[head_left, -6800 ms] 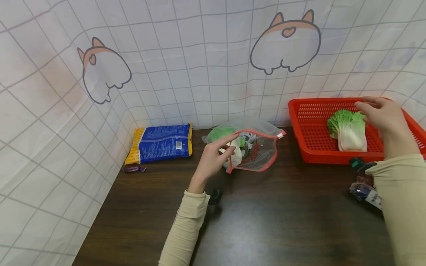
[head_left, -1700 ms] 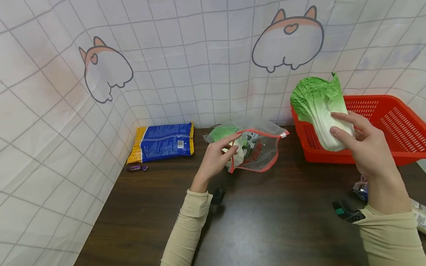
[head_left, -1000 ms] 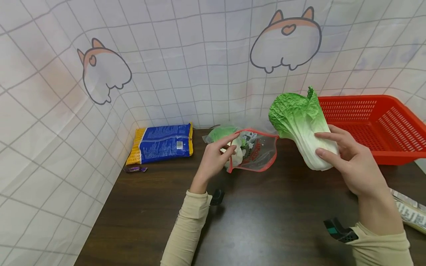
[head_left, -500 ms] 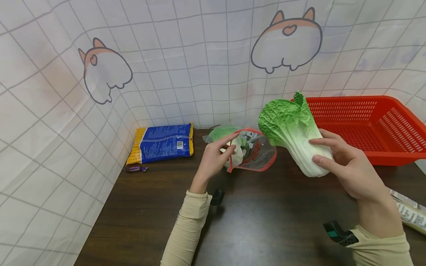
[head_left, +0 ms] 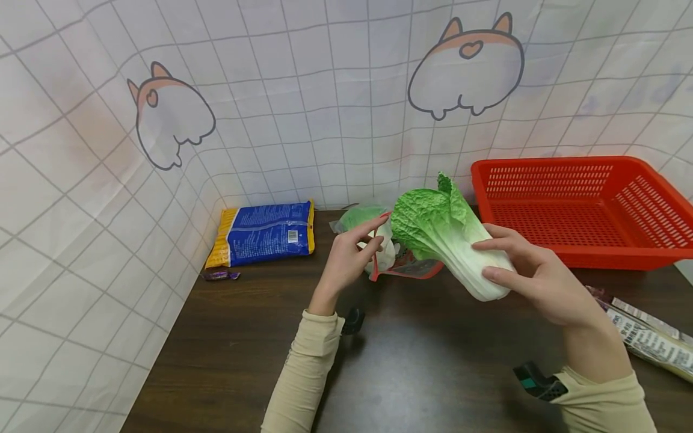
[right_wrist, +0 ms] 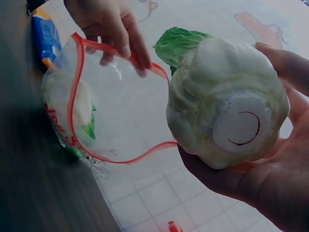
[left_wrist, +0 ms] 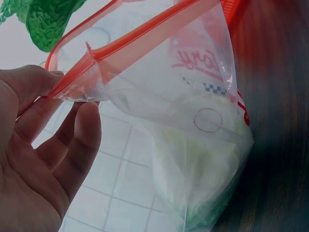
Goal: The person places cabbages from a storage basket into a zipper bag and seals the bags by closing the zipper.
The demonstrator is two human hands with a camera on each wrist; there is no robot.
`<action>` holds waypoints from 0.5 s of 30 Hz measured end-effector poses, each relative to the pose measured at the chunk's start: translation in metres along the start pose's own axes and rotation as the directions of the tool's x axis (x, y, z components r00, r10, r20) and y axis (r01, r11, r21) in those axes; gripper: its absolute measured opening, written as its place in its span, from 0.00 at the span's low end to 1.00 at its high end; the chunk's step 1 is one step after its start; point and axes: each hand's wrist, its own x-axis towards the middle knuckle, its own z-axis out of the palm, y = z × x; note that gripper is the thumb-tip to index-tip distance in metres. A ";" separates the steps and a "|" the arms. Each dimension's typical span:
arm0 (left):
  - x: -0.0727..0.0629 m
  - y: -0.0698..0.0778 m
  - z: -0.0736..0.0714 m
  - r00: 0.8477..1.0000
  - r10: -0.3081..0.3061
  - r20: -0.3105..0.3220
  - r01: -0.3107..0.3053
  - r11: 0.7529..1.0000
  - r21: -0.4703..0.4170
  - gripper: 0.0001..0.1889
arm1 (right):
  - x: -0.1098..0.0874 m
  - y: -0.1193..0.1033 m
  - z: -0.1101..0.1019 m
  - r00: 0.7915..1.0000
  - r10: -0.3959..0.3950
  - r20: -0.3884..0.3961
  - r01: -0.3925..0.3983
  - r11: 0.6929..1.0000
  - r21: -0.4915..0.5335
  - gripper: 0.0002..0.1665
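Note:
My left hand point(head_left: 349, 255) pinches the red zip edge of a clear zip bag point(left_wrist: 159, 92) between thumb and fingers, its mouth spread apart. Inside the bag lies another pale, green-leaved head of vegetable point(left_wrist: 198, 164), seen through the plastic. With the thumb on one side and fingers on the other, my right hand point(head_left: 541, 282) grips a napa cabbage point(head_left: 455, 246) by its white base. Its leafy end points left and overlaps the bag's opening in the head view. The right wrist view shows the cabbage base point(right_wrist: 241, 121) facing the camera, the bag's mouth beyond it.
A red plastic basket point(head_left: 617, 257) stands at the back right. To the left lie a blue and yellow packet point(head_left: 267, 233) and a small purple wrapped sweet point(head_left: 221, 275). Long printed packages point(head_left: 652, 337) lie at the right, partly behind the right forearm. White gridded cloth hangs behind.
The right hand has lifted the cabbage out of the red basket and carried it left and lower, to the bag's mouth. The left hand has stayed at the bag's edge.

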 end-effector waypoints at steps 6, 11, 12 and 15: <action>-0.001 -0.001 0.000 1.000 0.013 -0.003 -0.013 1.000 -0.015 0.22 | 0.002 0.007 0.002 0.997 0.005 0.080 -0.010 0.998 0.058 0.23; -0.001 -0.001 0.000 1.000 0.012 0.002 -0.012 1.000 -0.012 0.22 | 0.004 0.010 0.001 0.994 0.015 0.111 -0.023 0.997 0.074 0.23; -0.001 -0.002 0.000 1.000 0.009 0.003 -0.009 1.000 -0.015 0.22 | 0.004 0.010 0.001 0.994 0.017 0.113 -0.025 0.997 0.073 0.23; -0.001 -0.002 0.000 1.000 -0.002 0.006 0.003 1.000 -0.025 0.22 | 0.003 0.011 0.000 0.993 0.018 0.119 -0.026 0.997 0.072 0.22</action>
